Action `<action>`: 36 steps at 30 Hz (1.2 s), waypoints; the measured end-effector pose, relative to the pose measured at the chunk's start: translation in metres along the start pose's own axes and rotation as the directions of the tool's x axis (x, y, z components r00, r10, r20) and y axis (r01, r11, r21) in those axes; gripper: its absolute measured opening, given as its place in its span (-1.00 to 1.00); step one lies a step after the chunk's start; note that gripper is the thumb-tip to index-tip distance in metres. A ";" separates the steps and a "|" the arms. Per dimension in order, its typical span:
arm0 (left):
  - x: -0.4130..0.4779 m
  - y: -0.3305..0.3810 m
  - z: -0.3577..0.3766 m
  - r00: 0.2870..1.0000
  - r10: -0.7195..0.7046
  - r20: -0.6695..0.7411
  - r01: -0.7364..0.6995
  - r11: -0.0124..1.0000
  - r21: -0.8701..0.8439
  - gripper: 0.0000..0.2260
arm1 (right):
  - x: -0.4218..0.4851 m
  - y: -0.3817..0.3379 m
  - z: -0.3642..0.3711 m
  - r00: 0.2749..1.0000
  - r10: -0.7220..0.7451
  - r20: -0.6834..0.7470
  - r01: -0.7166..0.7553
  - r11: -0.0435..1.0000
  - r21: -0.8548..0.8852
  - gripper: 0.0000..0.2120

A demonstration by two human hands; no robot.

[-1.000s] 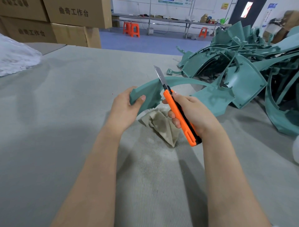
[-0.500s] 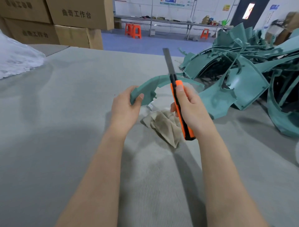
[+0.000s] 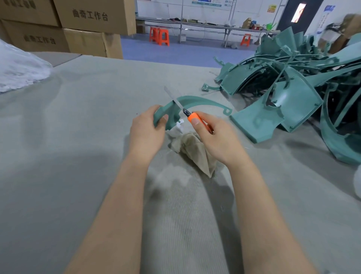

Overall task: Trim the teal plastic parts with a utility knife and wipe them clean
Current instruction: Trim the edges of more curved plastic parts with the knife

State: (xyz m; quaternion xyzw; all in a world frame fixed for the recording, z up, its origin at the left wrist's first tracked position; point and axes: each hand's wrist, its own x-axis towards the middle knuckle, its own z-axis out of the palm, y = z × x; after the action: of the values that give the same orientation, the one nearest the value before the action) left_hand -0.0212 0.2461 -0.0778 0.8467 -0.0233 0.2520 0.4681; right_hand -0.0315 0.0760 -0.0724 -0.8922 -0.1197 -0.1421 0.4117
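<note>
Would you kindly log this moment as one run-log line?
phase: trimming | left hand: grips curved teal part | right hand: holds utility knife, blade across part | cloth: lying on table

This is a factory workshop, a small production floor. Stacked cardboard boxes (image 3: 93,17) printed with Chinese characters stand at the far left. A heap of moulded teal plastic parts (image 3: 293,93) lies on the wide table (image 3: 78,137), which is covered in grey ribbed cloth. Beyond it, a blue floor (image 3: 175,52) carries orange stools (image 3: 159,36) and a long table (image 3: 205,24) cluttered with small items — notices (image 3: 212,2) hang on the white wall (image 3: 156,9).
</note>
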 end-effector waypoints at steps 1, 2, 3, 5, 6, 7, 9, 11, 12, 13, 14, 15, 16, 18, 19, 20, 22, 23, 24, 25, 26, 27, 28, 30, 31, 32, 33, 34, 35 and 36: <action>0.000 0.000 0.000 1.000 -0.002 0.011 0.002 1.000 0.007 -0.88 | 0.000 0.001 0.000 1.000 0.005 -0.010 -0.005 1.000 -0.008 -0.70; 0.000 0.000 0.000 1.000 -0.003 0.024 0.003 1.000 0.017 -0.88 | 0.001 0.003 0.000 1.000 0.012 -0.018 -0.012 1.000 -0.015 -0.69; 0.000 0.000 0.001 0.999 -0.004 0.037 0.003 1.000 0.031 -0.87 | 0.001 0.004 0.000 0.999 0.021 -0.024 -0.022 1.000 -0.018 -0.69; 0.000 0.000 0.000 0.998 -0.006 0.057 0.002 0.998 0.062 -0.87 | 0.002 0.007 0.000 0.998 0.048 -0.030 -0.048 0.999 -0.012 -0.68; 0.001 0.000 0.000 0.998 -0.004 0.064 -0.001 0.998 0.067 -0.87 | 0.002 0.008 0.000 0.998 0.059 -0.033 -0.059 0.998 -0.008 -0.68; 0.001 -0.001 0.000 0.997 -0.001 0.071 -0.004 0.998 0.066 -0.88 | 0.002 0.009 0.000 0.997 0.067 -0.038 -0.067 0.998 -0.007 -0.67; 0.001 0.000 0.000 0.997 0.003 0.080 -0.008 0.998 0.061 -0.88 | 0.003 0.010 -0.001 0.996 0.075 -0.047 -0.076 0.997 -0.016 -0.68; 0.001 0.000 0.000 0.996 -0.001 0.085 -0.004 0.998 0.065 -0.88 | 0.003 0.010 0.001 0.996 0.070 -0.050 -0.072 0.997 -0.035 -0.67; 0.002 0.000 0.000 0.996 -0.005 0.087 -0.001 0.998 0.069 -0.87 | 0.003 0.009 0.002 0.996 0.067 -0.055 -0.070 0.996 -0.048 -0.68; 0.002 0.000 0.000 0.996 -0.008 0.090 0.001 0.997 0.075 -0.87 | 0.003 0.009 0.003 0.996 0.069 -0.063 -0.073 0.995 -0.062 -0.67; 0.002 0.000 -0.001 0.995 -0.005 0.095 -0.003 0.996 0.085 -0.87 | 0.003 0.009 0.003 0.994 0.081 -0.073 -0.087 0.993 -0.077 -0.67; 0.001 0.000 -0.001 0.994 0.002 0.106 -0.012 0.995 0.095 -0.86 | 0.003 0.010 0.001 0.991 0.106 -0.087 -0.115 0.989 -0.095 -0.67; 0.001 0.000 -0.001 0.992 0.008 0.124 -0.021 0.994 0.103 -0.85 | 0.003 0.013 -0.002 0.985 0.141 -0.103 -0.153 0.982 -0.112 -0.67; 0.000 0.001 -0.003 0.989 0.005 0.150 -0.021 0.994 0.107 -0.85 | 0.003 0.019 -0.006 0.969 0.209 -0.130 -0.226 0.965 -0.133 -0.67; 0.000 0.001 -0.003 0.988 0.004 0.151 -0.020 0.994 0.107 -0.85 | 0.003 0.022 -0.008 0.964 0.228 -0.139 -0.248 0.958 -0.144 -0.67; 0.000 0.001 -0.002 0.989 0.004 0.149 -0.020 0.994 0.106 -0.85 | 0.002 0.023 -0.008 0.959 0.243 -0.146 -0.264 0.952 -0.153 -0.66; 0.000 0.002 -0.003 0.989 0.000 0.145 -0.014 0.995 0.098 -0.85 | 0.001 0.022 -0.005 0.952 0.257 -0.168 -0.282 0.948 -0.145 -0.66; 0.000 0.002 -0.003 0.990 -0.003 0.139 -0.010 0.996 0.090 -0.85 | 0.001 0.020 -0.004 0.953 0.247 -0.177 -0.271 0.954 -0.127 -0.66; 0.000 0.002 -0.003 0.991 -0.003 0.130 -0.008 0.997 0.081 -0.85 | 0.001 0.018 -0.004 0.957 0.230 -0.176 -0.249 0.964 -0.095 -0.67; 0.000 0.002 -0.003 0.993 -0.002 0.120 -0.007 0.997 0.074 -0.85 | 0.001 0.015 -0.004 0.963 0.213 -0.164 -0.224 0.973 -0.049 -0.68; 0.001 0.002 -0.003 0.994 -0.003 0.111 -0.005 0.998 0.067 -0.84 | 0.001 0.012 -0.006 0.969 0.194 -0.151 -0.197 0.980 -0.003 -0.69; 0.000 0.002 -0.003 0.994 -0.005 0.105 -0.002 0.998 0.062 -0.84 | 0.001 0.009 -0.007 0.975 0.174 -0.139 -0.171 0.985 0.029 -0.72; 0.000 0.002 -0.004 0.995 -0.006 0.103 0.000 0.998 0.060 -0.85 | 0.001 0.006 -0.008 0.980 0.151 -0.127 -0.147 0.988 0.044 -0.77; 0.000 0.002 -0.004 0.995 -0.002 0.100 -0.004 0.998 0.060 -0.85 | -0.001 0.000 -0.010 0.990 0.108 -0.093 -0.103 0.993 0.055 -0.84; 0.000 0.002 -0.003 0.995 -0.002 0.098 -0.004 0.998 0.058 -0.85 | -0.001 -0.002 -0.011 0.993 0.093 -0.072 -0.090 0.995 0.053 -0.85; 0.000 0.002 -0.003 0.995 -0.004 0.098 -0.001 0.998 0.056 -0.85 | -0.001 -0.002 -0.012 0.995 0.087 -0.053 -0.085 0.995 0.048 -0.83; 0.001 0.002 -0.003 0.995 -0.011 0.100 0.005 0.998 0.059 -0.85 | -0.001 -0.001 -0.011 0.995 0.091 -0.039 -0.089 0.995 0.040 -0.81; 0.001 0.002 -0.003 0.994 -0.018 0.104 0.012 0.998 0.065 -0.85 | -0.001 0.000 -0.011 0.994 0.101 -0.033 -0.100 0.995 0.031 -0.79; 0.001 0.002 -0.003 0.994 -0.023 0.108 0.015 0.997 0.072 -0.86 | -0.001 0.001 -0.010 0.993 0.111 -0.035 -0.110 0.994 0.023 -0.78; 0.001 0.002 -0.003 0.994 -0.024 0.111 0.015 0.997 0.076 -0.86 | -0.001 0.002 -0.010 0.992 0.119 -0.039 -0.118 0.993 0.015 -0.77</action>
State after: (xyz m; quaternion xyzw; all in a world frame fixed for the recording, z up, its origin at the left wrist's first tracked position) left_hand -0.0223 0.2473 -0.0748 0.8766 -0.0317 0.2004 0.4364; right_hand -0.0333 0.0669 -0.0683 -0.8921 -0.0593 -0.1345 0.4273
